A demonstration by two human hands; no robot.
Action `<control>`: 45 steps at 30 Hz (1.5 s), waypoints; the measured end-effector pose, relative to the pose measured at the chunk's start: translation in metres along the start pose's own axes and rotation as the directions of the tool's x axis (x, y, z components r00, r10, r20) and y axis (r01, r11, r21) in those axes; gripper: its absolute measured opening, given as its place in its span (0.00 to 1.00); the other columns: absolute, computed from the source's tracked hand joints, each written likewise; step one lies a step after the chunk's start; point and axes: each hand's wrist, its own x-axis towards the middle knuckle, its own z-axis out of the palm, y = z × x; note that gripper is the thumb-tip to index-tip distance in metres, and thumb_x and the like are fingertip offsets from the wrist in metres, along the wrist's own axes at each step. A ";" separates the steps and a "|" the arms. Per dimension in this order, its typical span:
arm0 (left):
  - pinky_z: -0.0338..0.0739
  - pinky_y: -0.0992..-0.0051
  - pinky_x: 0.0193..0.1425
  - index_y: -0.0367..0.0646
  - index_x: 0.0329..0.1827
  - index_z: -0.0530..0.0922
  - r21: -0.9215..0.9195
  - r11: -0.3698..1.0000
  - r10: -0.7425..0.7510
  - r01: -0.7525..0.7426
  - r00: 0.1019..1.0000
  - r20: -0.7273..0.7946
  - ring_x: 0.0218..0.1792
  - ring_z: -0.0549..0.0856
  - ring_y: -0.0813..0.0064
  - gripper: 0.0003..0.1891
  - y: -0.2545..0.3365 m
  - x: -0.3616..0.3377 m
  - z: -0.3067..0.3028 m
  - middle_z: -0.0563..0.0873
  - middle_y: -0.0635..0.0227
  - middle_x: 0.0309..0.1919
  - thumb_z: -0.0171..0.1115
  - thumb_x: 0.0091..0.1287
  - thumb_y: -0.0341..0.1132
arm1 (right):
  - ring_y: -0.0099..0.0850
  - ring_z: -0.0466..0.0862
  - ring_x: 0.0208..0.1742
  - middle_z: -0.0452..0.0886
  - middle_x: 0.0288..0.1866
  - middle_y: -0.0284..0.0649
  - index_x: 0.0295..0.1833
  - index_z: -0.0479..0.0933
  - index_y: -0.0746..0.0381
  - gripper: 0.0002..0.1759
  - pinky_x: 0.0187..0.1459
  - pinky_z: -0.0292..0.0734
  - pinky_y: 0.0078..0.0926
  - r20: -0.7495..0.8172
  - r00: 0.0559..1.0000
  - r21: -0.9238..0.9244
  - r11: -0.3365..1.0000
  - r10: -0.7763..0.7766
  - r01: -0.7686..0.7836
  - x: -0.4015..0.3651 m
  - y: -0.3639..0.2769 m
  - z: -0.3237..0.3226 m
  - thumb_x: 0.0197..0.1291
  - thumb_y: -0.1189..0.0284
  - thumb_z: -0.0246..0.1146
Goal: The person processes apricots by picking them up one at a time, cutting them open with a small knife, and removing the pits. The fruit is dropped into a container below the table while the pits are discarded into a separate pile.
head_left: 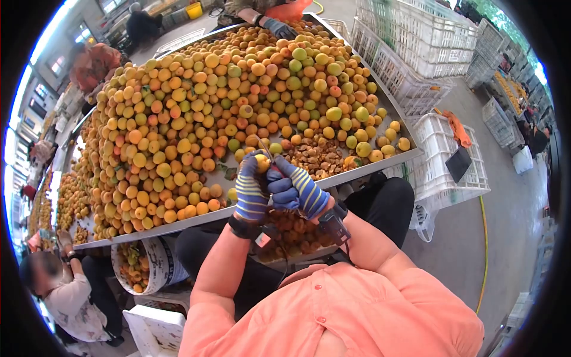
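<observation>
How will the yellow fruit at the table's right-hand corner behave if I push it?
Being round, the yellow fruit will probably roll at a light push. The metal rim close by might stop it. It looks small, so likely light.

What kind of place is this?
Probably a fruit-processing workshop: a big metal-rimmed table heaped with apricot-like fruit, stacked plastic crates, and gloved hands working on a fruit.

"What colours are you wearing?"
"Your left glove (252,196) and right glove (302,191) are blue with pale yellow stripes; your shirt (333,303) is coral."
"And your fruit (169,140), mid-frame?"
"Yellow, orange, some green. At right: white crates (434,44), orange cloth (457,128), yellow hose (486,238)."
</observation>
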 end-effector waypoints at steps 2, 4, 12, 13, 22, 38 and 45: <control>0.78 0.70 0.40 0.45 0.50 0.75 -0.237 0.952 -0.184 0.194 0.981 0.066 0.32 0.80 0.72 0.13 0.011 0.003 0.001 0.82 0.64 0.38 0.51 0.70 0.41 | 0.12 0.55 0.12 0.58 0.16 0.19 0.32 0.66 0.53 0.22 0.13 0.50 0.13 -0.034 0.997 -0.078 0.994 -0.074 0.071 -0.004 0.004 0.005 0.71 0.48 0.45; 0.76 0.66 0.52 0.40 0.50 0.76 -0.307 0.943 -0.090 0.131 0.986 0.144 0.40 0.82 0.66 0.16 0.010 0.008 -0.011 0.83 0.60 0.43 0.51 0.70 0.42 | 0.12 0.56 0.12 0.58 0.16 0.19 0.33 0.67 0.54 0.21 0.13 0.51 0.13 -0.123 0.979 -0.232 0.964 -0.160 0.129 -0.003 0.007 0.008 0.71 0.49 0.46; 0.74 0.61 0.60 0.36 0.53 0.74 -0.401 0.909 -0.050 0.117 0.983 0.175 0.49 0.81 0.59 0.22 0.005 0.016 -0.018 0.82 0.55 0.47 0.57 0.68 0.48 | 0.38 0.80 0.27 0.79 0.25 0.45 0.41 0.77 0.69 0.20 0.28 0.71 0.32 0.195 0.670 -0.981 -0.126 -0.716 0.150 0.008 0.024 -0.028 0.69 0.60 0.52; 0.74 0.61 0.60 0.37 0.52 0.74 -0.352 0.931 -0.028 0.100 0.979 0.203 0.49 0.81 0.60 0.21 0.006 0.012 -0.014 0.82 0.55 0.47 0.57 0.69 0.47 | 0.44 0.81 0.30 0.79 0.27 0.50 0.42 0.77 0.69 0.20 0.29 0.72 0.35 0.203 0.644 -0.979 -0.168 -0.738 0.116 0.009 0.027 -0.034 0.69 0.61 0.53; 0.75 0.65 0.58 0.38 0.52 0.74 -0.177 0.983 -0.006 0.042 0.980 0.200 0.47 0.82 0.64 0.18 0.014 0.003 -0.004 0.82 0.58 0.46 0.58 0.68 0.43 | 0.53 0.81 0.33 0.79 0.28 0.57 0.47 0.75 0.70 0.21 0.33 0.74 0.46 0.109 0.657 -0.944 -0.285 -0.746 -0.167 0.003 0.030 -0.015 0.68 0.60 0.52; 0.70 0.66 0.65 0.32 0.62 0.67 -0.178 0.968 -0.125 0.174 0.959 0.255 0.58 0.77 0.63 0.29 0.015 0.007 -0.004 0.77 0.55 0.56 0.60 0.67 0.47 | 0.51 0.81 0.30 0.79 0.25 0.55 0.59 0.71 0.64 0.21 0.30 0.74 0.45 0.107 0.691 -0.855 -0.421 -0.715 -0.303 -0.002 0.014 -0.005 0.66 0.63 0.56; 0.68 0.60 0.69 0.32 0.63 0.63 0.117 0.988 0.064 -0.102 0.954 0.292 0.62 0.74 0.59 0.29 0.029 0.000 0.007 0.73 0.49 0.61 0.64 0.63 0.34 | 0.51 0.81 0.31 0.80 0.26 0.55 0.47 0.75 0.68 0.20 0.32 0.76 0.46 0.117 0.726 -0.838 -0.460 -0.678 -0.295 -0.004 0.015 -0.002 0.66 0.60 0.54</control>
